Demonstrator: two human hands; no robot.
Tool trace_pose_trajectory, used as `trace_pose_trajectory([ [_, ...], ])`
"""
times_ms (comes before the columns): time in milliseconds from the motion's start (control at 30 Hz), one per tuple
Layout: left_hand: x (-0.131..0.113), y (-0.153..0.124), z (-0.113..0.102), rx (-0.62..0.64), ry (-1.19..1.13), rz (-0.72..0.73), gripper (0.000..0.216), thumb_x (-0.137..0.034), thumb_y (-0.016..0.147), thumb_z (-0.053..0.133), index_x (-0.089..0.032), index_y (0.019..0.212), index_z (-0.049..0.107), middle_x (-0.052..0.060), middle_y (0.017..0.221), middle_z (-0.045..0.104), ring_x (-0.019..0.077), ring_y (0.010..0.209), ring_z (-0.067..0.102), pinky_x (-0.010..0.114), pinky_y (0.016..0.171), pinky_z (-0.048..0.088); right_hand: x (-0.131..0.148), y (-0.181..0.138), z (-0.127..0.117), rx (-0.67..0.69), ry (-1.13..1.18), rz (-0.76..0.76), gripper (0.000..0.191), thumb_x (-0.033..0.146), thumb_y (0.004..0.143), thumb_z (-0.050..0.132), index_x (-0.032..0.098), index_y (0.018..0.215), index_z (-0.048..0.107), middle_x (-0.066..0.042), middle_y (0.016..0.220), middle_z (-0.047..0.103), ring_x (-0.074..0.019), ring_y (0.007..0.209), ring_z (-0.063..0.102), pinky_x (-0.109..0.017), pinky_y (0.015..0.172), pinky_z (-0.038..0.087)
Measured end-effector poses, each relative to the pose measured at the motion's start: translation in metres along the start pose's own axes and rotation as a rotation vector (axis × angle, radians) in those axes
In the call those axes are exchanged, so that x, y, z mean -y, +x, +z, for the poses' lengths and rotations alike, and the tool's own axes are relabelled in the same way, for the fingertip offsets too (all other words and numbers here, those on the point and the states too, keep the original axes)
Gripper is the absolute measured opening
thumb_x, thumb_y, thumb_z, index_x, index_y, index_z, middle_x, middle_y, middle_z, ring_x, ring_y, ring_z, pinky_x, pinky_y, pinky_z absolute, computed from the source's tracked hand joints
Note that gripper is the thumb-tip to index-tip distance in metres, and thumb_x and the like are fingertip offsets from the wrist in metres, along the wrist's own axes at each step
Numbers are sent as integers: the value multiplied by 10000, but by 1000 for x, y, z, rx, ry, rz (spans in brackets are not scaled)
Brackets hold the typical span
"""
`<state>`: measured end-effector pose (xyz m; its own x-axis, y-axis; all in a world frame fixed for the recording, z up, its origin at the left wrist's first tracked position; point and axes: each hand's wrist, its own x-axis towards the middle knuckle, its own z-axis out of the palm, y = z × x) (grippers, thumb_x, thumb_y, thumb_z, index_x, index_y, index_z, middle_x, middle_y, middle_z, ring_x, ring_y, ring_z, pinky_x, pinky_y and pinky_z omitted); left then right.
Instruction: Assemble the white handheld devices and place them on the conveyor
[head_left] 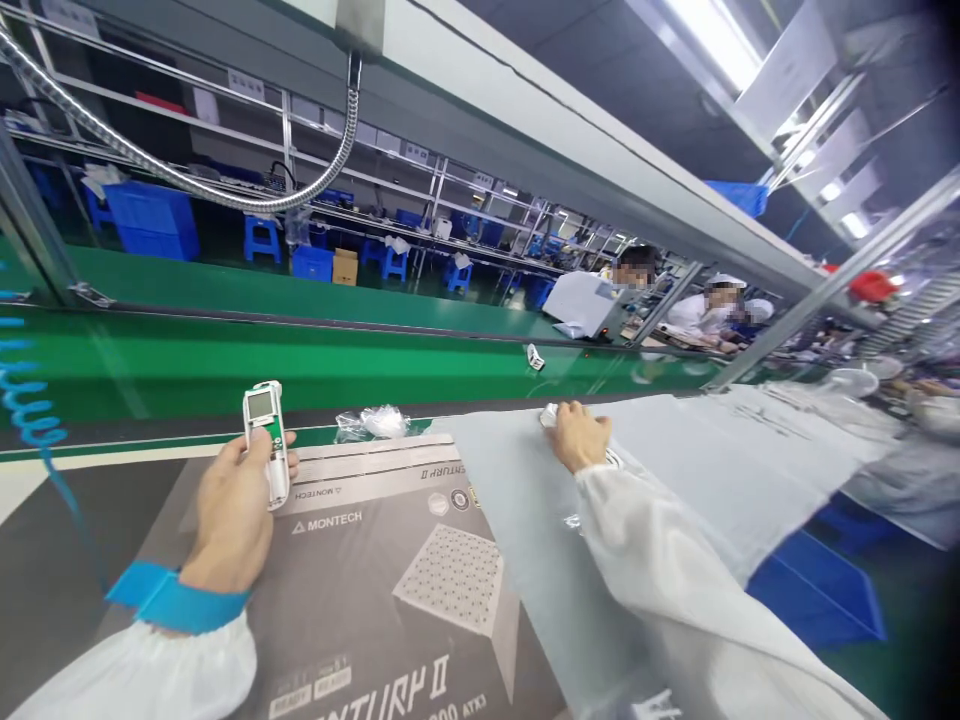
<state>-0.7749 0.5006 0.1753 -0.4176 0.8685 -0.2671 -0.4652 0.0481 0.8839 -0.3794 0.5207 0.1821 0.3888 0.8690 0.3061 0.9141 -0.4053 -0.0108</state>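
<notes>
My left hand [236,500] wears a blue wrist strap [180,600] and is closed around a slim white handheld device [276,465]. A small grey screen and a strip of green circuit board show on its front, with the thumb lying across it. My right hand [579,437] is over the grey cloth [517,480], its fingers curled around a small white part [550,414]. Most of that part is hidden under the fingers. Beneath my left hand lies a flat grey printed MONTECH box panel [337,570].
Crumpled clear plastic bags [382,422] lie past the box panel. A small white piece [535,357] is on the green belt [420,350]. A blue coiled cord [34,410] hangs at left, a blue bin [817,590] stands low at right, and co-workers [712,305] sit farther along the line.
</notes>
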Motion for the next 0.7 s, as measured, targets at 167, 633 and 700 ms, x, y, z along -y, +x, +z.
trace_pose_trajectory([
  [167, -1, -2, 0, -6, 54, -39, 105, -224, 891, 620, -141, 929, 669, 28, 930, 703, 79, 629, 594, 172, 517, 494, -44, -15, 10, 76, -53, 28, 138, 153, 900, 550, 92, 965, 655, -256, 1126, 672, -358, 1160, 569, -506, 1000, 288],
  [633, 15, 1, -2, 338, 369, 69, 527, -540, 623, 830, -178, 931, 602, -44, 651, 575, 88, 538, 484, 190, 470, 389, 146, -84, -24, 1113, 1212, -656, 416, 510, 917, 606, 238, 1230, 597, -17, 886, 640, -116, 557, 610, -242, 515, 506],
  [700, 19, 8, -6, 326, 411, 81, 528, -525, 573, 850, -170, 849, 572, -53, 595, 537, 85, 515, 458, 197, 464, 364, 168, -98, -15, 1191, 1334, -649, 449, 527, 876, 666, 235, 1211, 599, 1, 816, 625, -106, 541, 590, -224, 501, 496],
])
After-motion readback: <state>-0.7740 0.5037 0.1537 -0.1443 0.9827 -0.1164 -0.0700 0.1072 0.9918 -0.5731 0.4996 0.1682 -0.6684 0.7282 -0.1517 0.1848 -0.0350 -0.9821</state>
